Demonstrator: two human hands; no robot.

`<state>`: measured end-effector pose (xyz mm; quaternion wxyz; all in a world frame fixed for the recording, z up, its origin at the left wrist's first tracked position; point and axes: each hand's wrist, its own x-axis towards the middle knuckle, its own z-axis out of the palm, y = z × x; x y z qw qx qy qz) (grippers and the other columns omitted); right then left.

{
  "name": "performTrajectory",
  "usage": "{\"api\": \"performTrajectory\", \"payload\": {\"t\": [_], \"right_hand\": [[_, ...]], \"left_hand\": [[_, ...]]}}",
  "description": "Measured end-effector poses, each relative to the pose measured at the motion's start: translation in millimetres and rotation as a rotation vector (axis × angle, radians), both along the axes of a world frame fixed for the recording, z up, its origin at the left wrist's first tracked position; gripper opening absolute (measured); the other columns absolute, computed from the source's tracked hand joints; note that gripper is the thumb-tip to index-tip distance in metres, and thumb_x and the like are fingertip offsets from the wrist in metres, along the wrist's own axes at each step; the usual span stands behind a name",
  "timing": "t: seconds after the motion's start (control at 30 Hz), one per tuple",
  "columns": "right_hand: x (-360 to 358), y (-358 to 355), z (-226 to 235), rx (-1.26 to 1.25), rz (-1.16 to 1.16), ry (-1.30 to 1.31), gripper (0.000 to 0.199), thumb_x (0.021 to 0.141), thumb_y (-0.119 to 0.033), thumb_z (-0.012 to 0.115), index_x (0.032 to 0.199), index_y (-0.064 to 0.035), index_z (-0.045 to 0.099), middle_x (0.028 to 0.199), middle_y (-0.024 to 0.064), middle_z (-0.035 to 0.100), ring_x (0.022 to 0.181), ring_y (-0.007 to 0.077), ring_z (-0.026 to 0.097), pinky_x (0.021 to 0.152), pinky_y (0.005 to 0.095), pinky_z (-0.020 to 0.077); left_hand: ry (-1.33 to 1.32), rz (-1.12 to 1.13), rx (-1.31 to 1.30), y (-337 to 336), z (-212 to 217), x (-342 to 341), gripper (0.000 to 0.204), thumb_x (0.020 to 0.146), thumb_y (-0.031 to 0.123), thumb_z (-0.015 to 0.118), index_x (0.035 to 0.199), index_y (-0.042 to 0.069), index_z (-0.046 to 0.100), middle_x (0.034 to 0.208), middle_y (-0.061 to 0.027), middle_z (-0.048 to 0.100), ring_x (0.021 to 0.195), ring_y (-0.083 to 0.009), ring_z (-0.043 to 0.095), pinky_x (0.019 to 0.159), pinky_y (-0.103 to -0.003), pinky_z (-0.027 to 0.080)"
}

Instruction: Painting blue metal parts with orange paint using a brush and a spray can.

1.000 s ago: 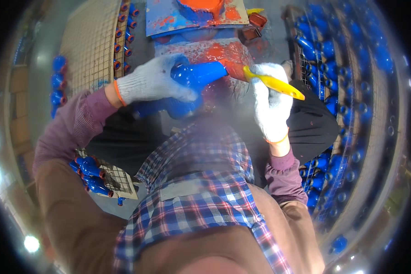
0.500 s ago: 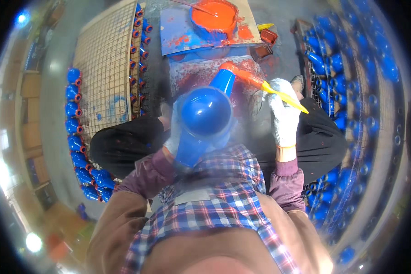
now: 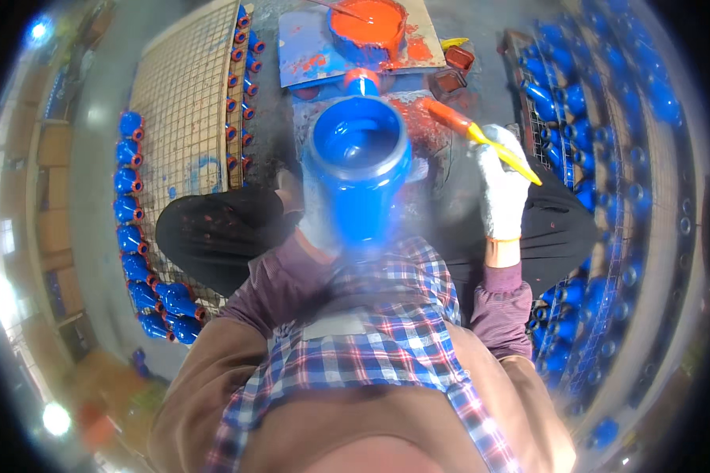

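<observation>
Head view: nearest the camera, the left hand (image 3: pixel 312 225) is mostly hidden behind the blue part (image 3: pixel 357 169) it lifts toward the lens, so I cannot tell how its fingers lie — only a pale glove edge shows at the part's lower left. The part hangs over the lap, open mouth up, with its small far end (image 3: pixel 360 79) coated orange. Just to the right, the gloved right hand (image 3: pixel 501 185) has its fingers closed round the yellow handle of a brush (image 3: pixel 469 130), whose orange bristles point up-left, near the part but apart from it. Judging by how things lie, the orange tip on this piece looks done. On the left, blue pieces (image 3: pixel 134 229) with orange ends line the edges of a wire rack (image 3: pixel 183 118), while the pieces on the right racks (image 3: pixel 584 118) look blue all over as far as the blur allows — so a good share seems left. Beyond the knees lies a paint-smeared board (image 3: pixel 312 51) bearing the orange paint tub (image 3: pixel 367 25), with two small dark trays (image 3: pixel 454 69) beside it. Room is tight: racks hem both sides, the board blocks the front, and only the grey floor strip (image 3: pixel 272 134) between the left rack and the board stays open.
</observation>
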<state>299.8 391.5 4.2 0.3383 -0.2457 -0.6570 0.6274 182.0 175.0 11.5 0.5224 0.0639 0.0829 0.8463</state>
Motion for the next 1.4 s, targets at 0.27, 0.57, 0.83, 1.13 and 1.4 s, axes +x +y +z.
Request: {"api": "performTrajectory", "payload": {"t": [0.27, 0.57, 0.83, 1.13, 1.4], "right_hand": [[1, 21, 36, -0.077, -0.072, -0.005, 0.027, 0.090, -0.003, 0.062, 0.116, 0.0016, 0.061, 0.098, 0.0091, 0.065, 0.080, 0.0126, 0.062, 0.073, 0.0238, 0.0508], [-111, 67, 36, 0.117, -0.025, 0.028, 0.029, 0.089, -0.013, 0.069, 0.111, 0.0048, 0.065, 0.092, 0.0076, 0.068, 0.076, 0.0112, 0.063, 0.069, 0.0244, 0.0508], [-248, 84, -19, 0.463, -0.048, -0.154, 0.037, 0.080, -0.033, 0.075, 0.073, 0.0002, 0.060, 0.072, 0.0127, 0.064, 0.062, 0.0230, 0.060, 0.061, 0.0362, 0.0474], [-256, 81, -40, 0.725, 0.024, -0.283, 0.037, 0.082, -0.038, 0.071, 0.083, -0.0023, 0.062, 0.082, 0.0171, 0.063, 0.077, 0.0356, 0.061, 0.070, 0.0428, 0.0475], [-209, 93, -24, 0.196, -0.091, -0.249, 0.034, 0.090, -0.026, 0.066, 0.098, 0.0066, 0.067, 0.078, 0.0084, 0.068, 0.065, 0.0126, 0.061, 0.061, 0.0278, 0.0485]], "left_hand": [[0.049, 0.021, -0.253, 5, 25, -32, 0.062, 0.098, 0.056, 0.038, 0.135, 0.006, 0.044, 0.122, -0.0159, 0.060, 0.101, -0.0293, 0.061, 0.082, -0.042, 0.051], [0.328, -0.015, -0.537, 7, 13, -73, 0.062, 0.097, 0.057, 0.040, 0.137, 0.009, 0.044, 0.127, -0.0131, 0.058, 0.111, -0.0256, 0.062, 0.089, -0.046, 0.056], [0.187, -0.135, -0.690, -18, 1, -97, 0.049, 0.095, 0.039, 0.053, 0.134, 0.009, 0.047, 0.122, -0.0116, 0.060, 0.107, -0.0240, 0.063, 0.091, -0.043, 0.055], [0.671, 0.023, -0.834, -18, 5, -109, 0.076, 0.072, 0.030, 0.077, 0.134, 0.004, 0.042, 0.122, -0.0100, 0.056, 0.109, -0.0238, 0.060, 0.095, -0.040, 0.051], [2.320, 0.691, -0.401, -5, 45, -120, 0.071, 0.060, 0.016, 0.084, 0.124, 0.014, 0.052, 0.118, -0.0179, 0.052, 0.108, -0.0397, 0.054, 0.089, -0.051, 0.049]]}}
